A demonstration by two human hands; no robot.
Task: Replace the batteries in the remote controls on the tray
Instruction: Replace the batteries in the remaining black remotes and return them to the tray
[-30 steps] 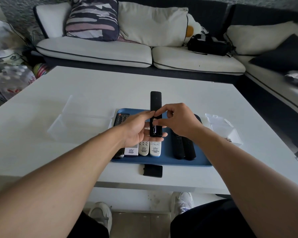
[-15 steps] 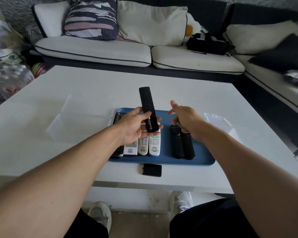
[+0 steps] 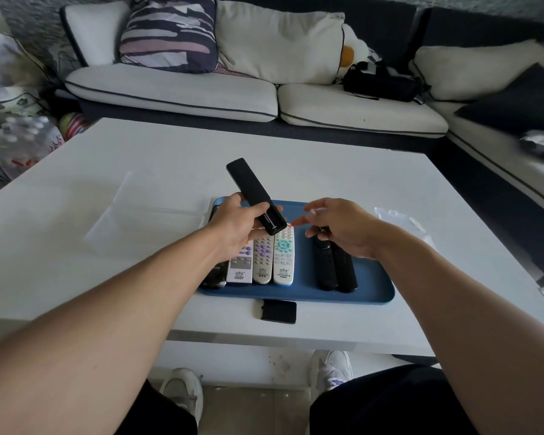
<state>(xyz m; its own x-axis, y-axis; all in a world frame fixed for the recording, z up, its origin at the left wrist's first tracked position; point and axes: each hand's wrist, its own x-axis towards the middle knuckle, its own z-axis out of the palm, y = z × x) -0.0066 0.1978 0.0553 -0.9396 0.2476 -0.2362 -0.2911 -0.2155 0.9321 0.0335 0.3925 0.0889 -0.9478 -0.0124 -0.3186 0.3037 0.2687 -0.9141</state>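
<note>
My left hand (image 3: 237, 222) grips a long black remote (image 3: 254, 193) above the blue tray (image 3: 343, 295). The remote tilts up and to the left, its open battery compartment facing me at the near end. My right hand (image 3: 336, 226) hovers just right of it with loosely spread fingers, holding nothing that I can see. On the tray lie three pale remotes (image 3: 269, 259), a dark remote (image 3: 214, 276) at the left partly under my forearm, and two black remotes (image 3: 335, 266) at the right. A black battery cover (image 3: 279, 311) lies on the table in front of the tray.
The white table (image 3: 311, 171) carries a clear plastic box (image 3: 145, 224) left of the tray and a clear plastic bag (image 3: 399, 219) to its right. A sofa with cushions runs behind and along the right. My shoes and knees show below the table's near edge.
My right hand has let go of the remote's near end and drawn back to the right, fingers spread. My left hand has tilted the remote's far end leftwards.
</note>
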